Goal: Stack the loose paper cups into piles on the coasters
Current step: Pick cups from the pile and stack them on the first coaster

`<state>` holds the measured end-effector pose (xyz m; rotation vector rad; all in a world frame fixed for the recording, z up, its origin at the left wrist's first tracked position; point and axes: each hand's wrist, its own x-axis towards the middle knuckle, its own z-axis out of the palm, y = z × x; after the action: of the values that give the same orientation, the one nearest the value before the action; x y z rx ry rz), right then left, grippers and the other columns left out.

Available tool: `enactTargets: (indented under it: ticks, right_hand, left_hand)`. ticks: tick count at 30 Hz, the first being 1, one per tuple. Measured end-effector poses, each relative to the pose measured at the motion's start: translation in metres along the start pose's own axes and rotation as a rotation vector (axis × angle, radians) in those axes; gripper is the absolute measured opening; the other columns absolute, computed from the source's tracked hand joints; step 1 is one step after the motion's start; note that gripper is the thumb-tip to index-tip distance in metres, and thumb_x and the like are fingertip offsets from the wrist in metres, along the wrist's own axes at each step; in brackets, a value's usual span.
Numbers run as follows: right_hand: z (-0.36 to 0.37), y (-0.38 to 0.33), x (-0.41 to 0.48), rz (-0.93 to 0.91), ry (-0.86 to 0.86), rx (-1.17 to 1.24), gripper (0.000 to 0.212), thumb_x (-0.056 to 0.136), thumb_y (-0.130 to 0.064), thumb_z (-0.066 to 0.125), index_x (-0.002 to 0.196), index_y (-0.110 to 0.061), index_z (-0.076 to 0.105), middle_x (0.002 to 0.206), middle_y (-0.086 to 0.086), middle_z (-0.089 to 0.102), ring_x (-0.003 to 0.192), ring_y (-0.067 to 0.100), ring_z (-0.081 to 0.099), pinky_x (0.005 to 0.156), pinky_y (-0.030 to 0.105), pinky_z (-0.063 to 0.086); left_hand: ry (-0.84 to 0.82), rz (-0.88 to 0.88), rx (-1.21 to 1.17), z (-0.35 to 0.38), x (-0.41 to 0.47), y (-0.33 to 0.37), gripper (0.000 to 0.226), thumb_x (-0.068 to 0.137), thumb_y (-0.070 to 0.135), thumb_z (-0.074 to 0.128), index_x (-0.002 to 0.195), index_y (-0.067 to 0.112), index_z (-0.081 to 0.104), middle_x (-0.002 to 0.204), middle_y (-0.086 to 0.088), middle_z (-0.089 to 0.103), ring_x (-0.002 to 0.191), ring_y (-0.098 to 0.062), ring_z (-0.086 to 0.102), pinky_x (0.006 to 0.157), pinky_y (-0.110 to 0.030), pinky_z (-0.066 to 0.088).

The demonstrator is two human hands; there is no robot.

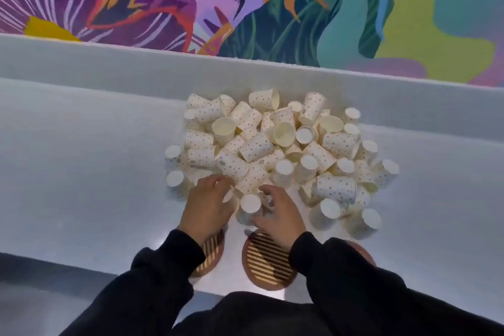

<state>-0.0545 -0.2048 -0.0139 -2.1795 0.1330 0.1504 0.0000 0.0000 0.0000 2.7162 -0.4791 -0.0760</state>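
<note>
A heap of white paper cups with coloured dots (pixel 278 150) lies on the grey table, some upside down, some on their sides. Three round striped wooden coasters sit near the front edge: the left coaster (pixel 211 254) half under my left wrist, the middle coaster (pixel 268 262) bare, the right coaster (pixel 364 252) mostly hidden by my right sleeve. My left hand (pixel 208 206) curls around a cup at the heap's near edge. My right hand (pixel 281 217) closes on an upside-down cup (pixel 249 209) just beyond the middle coaster.
The grey table (pixel 81 172) has a raised ledge (pixel 109 63) behind the heap, with a colourful mural wall above it. The table's front edge runs just behind the coasters. My dark sleeves cover the near foreground.
</note>
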Motion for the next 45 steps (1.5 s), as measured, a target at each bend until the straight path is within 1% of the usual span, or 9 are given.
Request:
enactTargets:
  ticks: [2,7,16,22,26,29,32,35,45]
  right_hand:
    - [0.004,0.0,0.001,0.016,0.013,0.006,0.074,0.074,-0.042,0.084,0.138,-0.033,0.047,0.13,-0.011,0.051,0.117,0.01,0.052,0.102,0.028,0.045]
    - [0.013,0.003,0.004,0.059,0.007,0.012,0.062,0.078,-0.041,0.082,0.131,-0.035,0.052,0.128,-0.011,0.054,0.117,0.008,0.05,0.101,0.027,0.043]
    - [0.012,0.003,0.007,0.079,0.007,0.075,0.055,0.081,-0.039,0.082,0.127,-0.04,0.052,0.126,-0.016,0.058,0.115,0.005,0.054,0.102,0.027,0.047]
    - [0.003,0.001,0.004,0.077,-0.005,0.129,0.053,0.082,-0.038,0.083,0.125,-0.043,0.052,0.124,-0.018,0.058,0.113,0.005,0.057,0.094,0.019,0.046]
    - [0.003,0.004,0.004,0.093,-0.042,0.114,0.06,0.079,-0.04,0.084,0.131,-0.037,0.053,0.128,-0.015,0.059,0.114,0.007,0.057,0.099,0.027,0.05]
    - [0.005,0.005,0.003,0.081,-0.041,0.113,0.059,0.077,-0.04,0.085,0.128,-0.036,0.056,0.124,-0.015,0.061,0.109,0.004,0.058,0.096,0.026,0.052]
    - [0.007,0.007,0.003,0.067,-0.029,0.096,0.058,0.076,-0.036,0.085,0.126,-0.035,0.058,0.119,-0.014,0.061,0.103,0.004,0.058,0.09,0.024,0.052]
    - [0.007,0.01,0.004,0.075,-0.027,0.054,0.06,0.076,-0.035,0.085,0.129,-0.032,0.058,0.121,-0.012,0.061,0.105,0.008,0.058,0.094,0.029,0.053]
    - [0.007,0.021,-0.002,0.13,-0.011,0.156,0.052,0.08,-0.029,0.085,0.125,-0.033,0.06,0.109,-0.017,0.069,0.095,-0.001,0.065,0.089,0.024,0.057]
  left_hand:
    - [0.025,-0.001,0.023,-0.002,-0.003,0.0,0.045,0.091,0.041,0.057,0.132,0.025,0.064,0.134,-0.003,0.064,0.121,-0.031,0.058,0.098,-0.046,0.05]
    - [0.049,0.004,0.054,0.001,-0.013,0.0,0.044,0.091,0.023,0.069,0.134,0.024,0.063,0.137,-0.003,0.063,0.124,-0.029,0.056,0.102,-0.045,0.049]
    - [-0.026,-0.143,-0.256,0.009,-0.019,-0.003,0.046,0.1,0.028,0.062,0.14,0.039,0.043,0.149,0.012,0.049,0.13,-0.013,0.053,0.107,-0.027,0.044]
    - [0.213,-0.261,-0.571,-0.027,-0.018,0.011,0.062,0.083,0.027,0.081,0.136,0.035,0.049,0.136,0.012,0.058,0.123,-0.011,0.055,0.106,-0.039,0.05]
    - [0.311,-0.267,-0.685,-0.046,-0.02,0.023,0.064,0.084,0.03,0.082,0.139,0.04,0.05,0.135,0.022,0.055,0.12,0.002,0.053,0.095,-0.018,0.044]
    - [0.246,-0.201,-0.717,-0.044,-0.022,0.033,0.063,0.083,0.028,0.083,0.136,0.04,0.052,0.134,0.023,0.056,0.122,0.008,0.052,0.097,-0.019,0.046]
    - [0.163,-0.151,-0.657,-0.03,-0.024,0.04,0.065,0.081,0.028,0.083,0.139,0.035,0.053,0.136,0.015,0.057,0.124,-0.003,0.053,0.105,-0.036,0.05]
    - [0.118,-0.107,-0.565,-0.015,-0.026,0.043,0.068,0.079,0.038,0.078,0.141,0.032,0.052,0.138,0.011,0.056,0.127,-0.011,0.052,0.108,-0.044,0.048]
    - [0.051,-0.051,-0.492,0.018,-0.022,0.04,0.062,0.084,0.034,0.08,0.139,0.032,0.053,0.133,0.009,0.056,0.123,-0.01,0.051,0.104,-0.034,0.046]
